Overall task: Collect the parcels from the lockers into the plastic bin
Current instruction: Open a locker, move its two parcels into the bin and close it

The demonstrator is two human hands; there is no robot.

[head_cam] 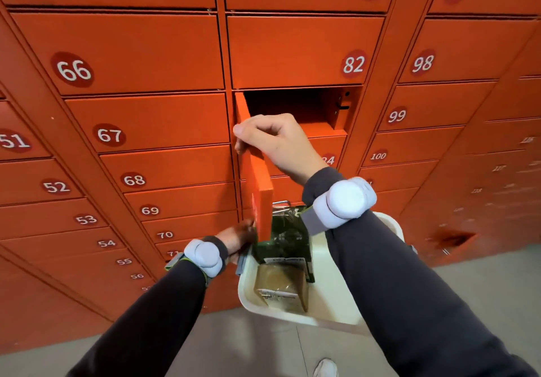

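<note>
Both hands grip edges: right hand (272, 139) the open locker door (257, 171), left hand (238, 237) the bin (336, 306) rim.

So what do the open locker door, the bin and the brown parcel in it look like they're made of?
Open locker door: likely painted sheet metal, matte orange, thin with folded edges. Bin: cream plastic, smooth with a slight sheen and rounded rim. Brown parcel: seemingly kraft paper or card with a white label.
</note>
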